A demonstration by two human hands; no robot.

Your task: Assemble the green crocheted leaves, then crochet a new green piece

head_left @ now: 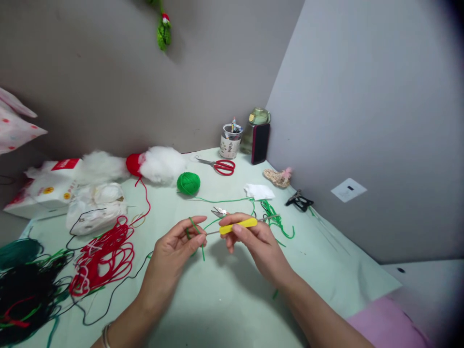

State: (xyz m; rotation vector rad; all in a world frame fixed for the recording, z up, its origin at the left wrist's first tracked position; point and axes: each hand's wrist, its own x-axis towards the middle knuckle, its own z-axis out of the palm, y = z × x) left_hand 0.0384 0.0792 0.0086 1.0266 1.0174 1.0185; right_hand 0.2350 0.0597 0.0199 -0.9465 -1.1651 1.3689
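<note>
My right hand (pixel 250 237) grips a crochet hook by its yellow handle (pixel 238 225). The hook's thin metal shaft points left and reaches the fingertips of my left hand (pixel 183 239). Green yarn (pixel 197 226) is looped over the left fingers and pinched between thumb and forefinger, with a short tail hanging below. Whether the hook's tip sits inside a loop is too small to tell. Behind the hands, a green yarn ball (pixel 188 183) rests on the table, and a strand runs from it to the right. Small snips (pixel 219 211) lie just beyond my right hand.
Red-handled scissors (pixel 224 167), a pen tin (pixel 231 142), a bottle (pixel 260 117) and a phone (pixel 261 143) stand or lie at the back. White stuffing (pixel 163 164), red yarn (pixel 105 261) and dark yarn (pixel 29 295) cover the left. Green scraps (pixel 271 215) and a black clip (pixel 299 200) lie right.
</note>
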